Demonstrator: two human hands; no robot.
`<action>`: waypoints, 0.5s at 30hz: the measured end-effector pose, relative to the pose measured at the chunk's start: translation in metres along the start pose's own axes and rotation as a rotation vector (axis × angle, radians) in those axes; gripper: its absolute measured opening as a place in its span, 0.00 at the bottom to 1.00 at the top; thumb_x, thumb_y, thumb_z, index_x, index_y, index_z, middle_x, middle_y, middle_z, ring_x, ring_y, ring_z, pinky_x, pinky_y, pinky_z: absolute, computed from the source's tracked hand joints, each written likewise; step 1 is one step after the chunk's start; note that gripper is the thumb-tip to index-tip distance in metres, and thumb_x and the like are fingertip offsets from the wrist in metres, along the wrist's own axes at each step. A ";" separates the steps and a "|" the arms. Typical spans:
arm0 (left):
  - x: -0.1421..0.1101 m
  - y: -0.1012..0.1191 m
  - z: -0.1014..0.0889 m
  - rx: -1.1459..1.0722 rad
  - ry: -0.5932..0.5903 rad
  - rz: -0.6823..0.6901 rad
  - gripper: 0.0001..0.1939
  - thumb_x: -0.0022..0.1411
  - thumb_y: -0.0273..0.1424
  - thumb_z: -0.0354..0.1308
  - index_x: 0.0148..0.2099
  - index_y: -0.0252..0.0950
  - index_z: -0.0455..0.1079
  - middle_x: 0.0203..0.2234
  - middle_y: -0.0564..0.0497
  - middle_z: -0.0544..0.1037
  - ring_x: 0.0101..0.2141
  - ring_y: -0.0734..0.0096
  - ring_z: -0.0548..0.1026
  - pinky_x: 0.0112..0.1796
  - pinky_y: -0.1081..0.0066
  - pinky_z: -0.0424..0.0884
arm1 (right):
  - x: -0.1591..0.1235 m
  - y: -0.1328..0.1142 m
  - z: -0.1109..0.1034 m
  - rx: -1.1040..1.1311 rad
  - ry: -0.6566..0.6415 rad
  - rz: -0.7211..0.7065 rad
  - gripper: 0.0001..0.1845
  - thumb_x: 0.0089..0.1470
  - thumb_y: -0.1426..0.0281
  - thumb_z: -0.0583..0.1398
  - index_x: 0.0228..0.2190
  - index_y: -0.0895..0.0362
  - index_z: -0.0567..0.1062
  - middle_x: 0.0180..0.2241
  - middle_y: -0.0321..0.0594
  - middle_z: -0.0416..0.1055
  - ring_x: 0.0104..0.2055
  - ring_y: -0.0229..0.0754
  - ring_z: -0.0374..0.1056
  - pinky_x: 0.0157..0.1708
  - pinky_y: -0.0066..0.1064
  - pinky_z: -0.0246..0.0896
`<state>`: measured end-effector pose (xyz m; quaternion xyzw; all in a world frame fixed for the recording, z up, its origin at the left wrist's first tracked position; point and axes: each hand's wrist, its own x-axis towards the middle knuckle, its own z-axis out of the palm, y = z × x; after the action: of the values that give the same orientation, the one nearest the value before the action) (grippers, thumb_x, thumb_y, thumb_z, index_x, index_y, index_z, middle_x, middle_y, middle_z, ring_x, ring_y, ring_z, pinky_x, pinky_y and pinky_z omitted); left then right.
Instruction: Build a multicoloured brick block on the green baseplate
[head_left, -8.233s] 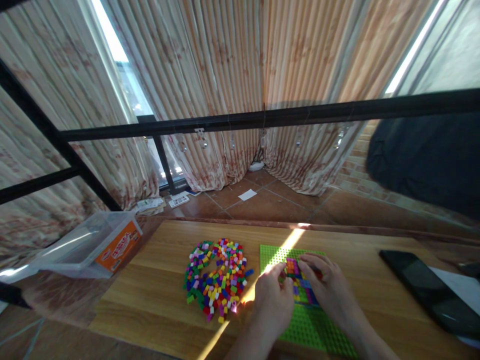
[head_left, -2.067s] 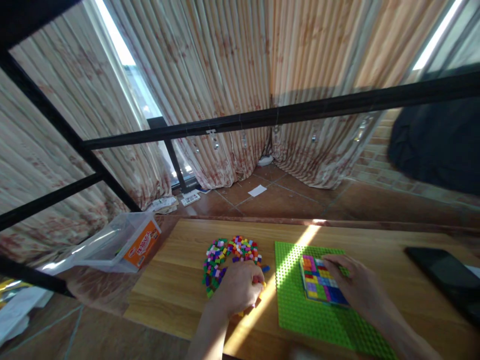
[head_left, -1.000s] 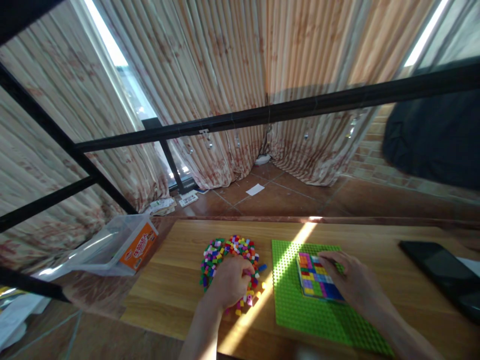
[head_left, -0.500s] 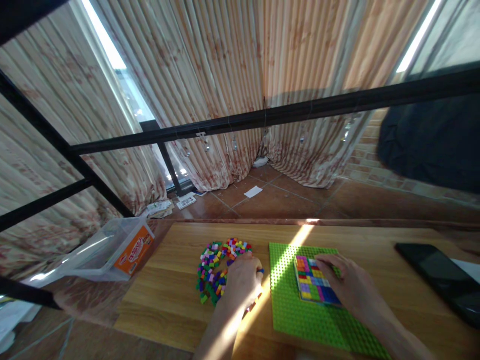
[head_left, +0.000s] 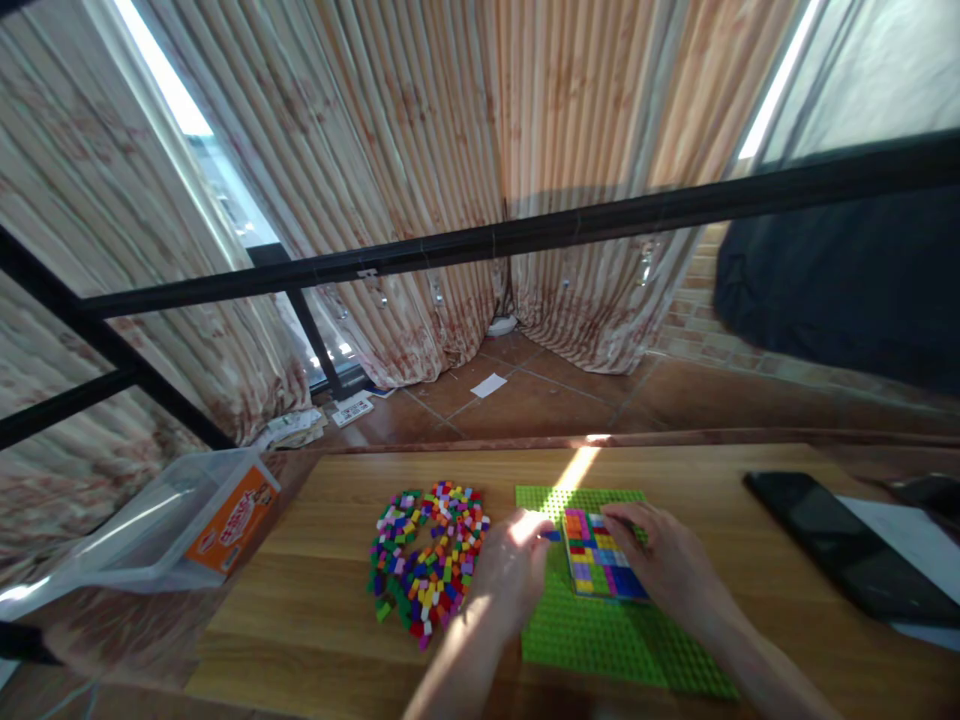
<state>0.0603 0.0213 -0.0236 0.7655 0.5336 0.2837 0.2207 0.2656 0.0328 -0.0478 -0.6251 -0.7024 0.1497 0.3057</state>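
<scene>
In the head view, your left hand's (head_left: 514, 565) grip pinches a blue brick (head_left: 552, 536) at the brick panel's (head_left: 592, 553) ten o'clock. Your right hand (head_left: 667, 555) curls over the panel's two o'clock corner; whether it pinches anything, you cannot tell. The panel lies over the green baseplate (head_left: 577, 635); loose bricks (head_left: 474, 530) sit at its nine o'clock. The brick should be light, stiff and slick, best held by opposite sides. Your fingers hide its ends and the panel's right edge.

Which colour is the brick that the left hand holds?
The brick in the left hand is blue, as the head view shows.
</scene>
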 end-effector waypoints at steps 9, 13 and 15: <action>0.002 0.021 -0.003 -0.071 -0.058 -0.052 0.15 0.58 0.22 0.49 0.45 0.41 0.68 0.38 0.52 0.76 0.37 0.70 0.73 0.39 0.72 0.68 | 0.001 -0.001 -0.001 -0.007 0.015 -0.008 0.15 0.56 0.63 0.52 0.32 0.53 0.77 0.35 0.42 0.77 0.37 0.47 0.71 0.39 0.37 0.64; 0.002 0.021 0.000 -0.092 -0.090 -0.068 0.18 0.58 0.23 0.49 0.50 0.42 0.66 0.35 0.54 0.77 0.36 0.71 0.74 0.39 0.73 0.69 | 0.000 -0.002 -0.001 0.007 0.018 -0.005 0.14 0.56 0.64 0.52 0.32 0.52 0.77 0.35 0.41 0.77 0.37 0.47 0.71 0.39 0.38 0.64; 0.002 0.020 0.002 -0.105 -0.085 -0.064 0.21 0.57 0.23 0.50 0.52 0.44 0.64 0.34 0.55 0.77 0.36 0.72 0.74 0.40 0.73 0.69 | 0.000 -0.003 -0.001 0.017 0.016 0.001 0.15 0.56 0.64 0.52 0.32 0.53 0.77 0.35 0.41 0.77 0.37 0.46 0.70 0.39 0.38 0.64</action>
<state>0.0762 0.0163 -0.0120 0.7467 0.5324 0.2715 0.2920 0.2644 0.0320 -0.0451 -0.6241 -0.6983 0.1506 0.3165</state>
